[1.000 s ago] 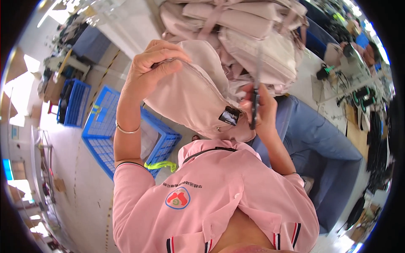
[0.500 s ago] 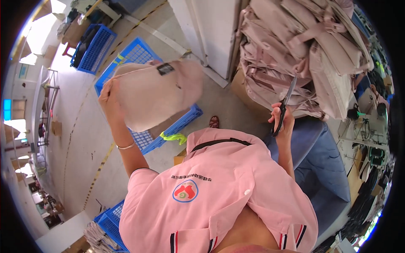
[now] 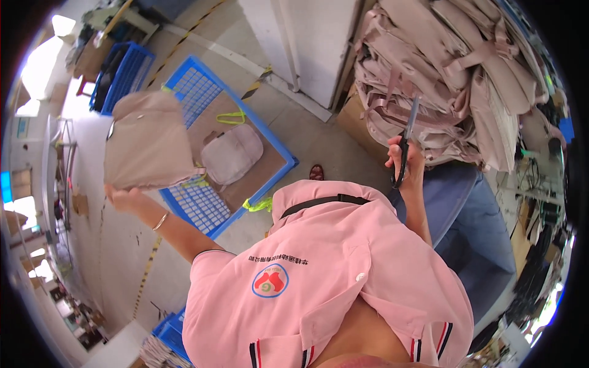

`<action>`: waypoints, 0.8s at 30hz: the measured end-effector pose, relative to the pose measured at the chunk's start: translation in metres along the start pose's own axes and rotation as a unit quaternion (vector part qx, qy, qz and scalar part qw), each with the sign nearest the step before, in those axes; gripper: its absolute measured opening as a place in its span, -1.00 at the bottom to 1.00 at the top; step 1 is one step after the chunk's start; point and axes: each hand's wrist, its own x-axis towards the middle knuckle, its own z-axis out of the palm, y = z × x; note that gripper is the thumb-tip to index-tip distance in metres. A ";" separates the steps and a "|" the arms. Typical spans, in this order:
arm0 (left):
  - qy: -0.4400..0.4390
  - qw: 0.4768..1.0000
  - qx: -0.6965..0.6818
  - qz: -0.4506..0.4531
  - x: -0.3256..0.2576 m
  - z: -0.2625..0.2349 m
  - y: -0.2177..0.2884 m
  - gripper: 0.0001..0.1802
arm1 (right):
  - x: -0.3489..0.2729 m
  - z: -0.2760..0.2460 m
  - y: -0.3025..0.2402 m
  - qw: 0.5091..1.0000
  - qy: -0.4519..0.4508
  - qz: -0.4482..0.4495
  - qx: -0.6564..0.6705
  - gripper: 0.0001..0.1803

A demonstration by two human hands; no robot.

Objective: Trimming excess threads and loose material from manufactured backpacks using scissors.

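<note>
The left hand [image 3: 124, 199] grasps a pinkish-beige fabric bag [image 3: 149, 144] by its near left corner, out to the person's left. The cloth covers part of that grip, so the exact hold of the fingers cannot be made out. A dark label [image 3: 111, 128] on the bag's left edge is seen almost edge-on, too narrow to read. The bag hides the left part of a blue crate [image 3: 289, 163]; whether the two touch is not clear.

Inside the crate, a small pale pouch [image 3: 233, 154] lies on a brown sheet [image 3: 205, 132], to the right of the held bag, with a yellow-green loop [image 3: 231, 117] just beyond it. A yellow-green strip [image 3: 257, 204] hangs at the crate's near right side.

On the right, the right hand [image 3: 407, 162] is closed around the black handles of a pair of scissors [image 3: 405, 142], blades pointing away from the body. Some fingers are hidden behind the handles, and whether the blades are slightly parted cannot be told. The tip overlaps a heap of pinkish-beige bags [image 3: 442, 80] in view; contact cannot be judged. The heap's far end is cut off, and whatever supports it is mostly covered. A shoe [image 3: 316, 172] shows only partly beyond the shirt hem [image 3: 325, 191].
</note>
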 end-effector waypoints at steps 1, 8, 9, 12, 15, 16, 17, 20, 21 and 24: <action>-0.046 0.992 0.049 0.111 0.052 -0.020 -0.029 -0.56 | 0.000 -0.001 -0.002 1.000 0.014 0.001 0.003 -0.50; -0.206 0.969 0.058 -0.123 -0.013 0.039 -0.194 -0.64 | 0.007 -0.007 0.003 0.898 0.042 0.242 0.365 -0.80; -0.234 0.952 0.055 -0.188 -0.059 0.052 -0.213 -0.66 | 0.001 -0.013 0.001 0.966 0.045 0.150 0.204 -0.82; -0.273 0.895 0.088 -0.342 -0.141 0.050 -0.237 -0.71 | -0.003 -0.014 -0.010 0.995 0.062 0.004 -0.072 -0.74; -0.318 0.827 0.123 -0.447 -0.259 0.059 -0.205 -0.73 | -0.015 -0.032 -0.011 0.993 0.109 0.052 0.010 -0.71; -0.422 0.835 0.048 -0.350 -0.335 0.124 -0.133 -0.80 | -0.022 -0.040 -0.005 0.991 0.120 0.064 0.001 -0.69; -0.475 0.808 0.007 -0.348 -0.364 0.137 -0.095 -0.81 | -0.025 -0.046 -0.004 0.992 0.111 0.067 0.001 -0.67; -0.617 0.704 -0.140 -0.322 -0.449 0.166 0.040 -0.85 | -0.038 -0.073 -0.007 0.989 0.118 0.084 0.013 -0.62; -0.664 0.651 -0.200 -0.308 -0.472 0.168 0.092 -0.84 | -0.044 -0.084 -0.003 0.991 0.103 0.085 0.030 -0.50; -0.757 0.460 -0.401 -0.235 -0.516 0.159 0.244 -0.80 | -0.061 -0.108 0.005 0.983 0.152 0.076 0.072 -0.61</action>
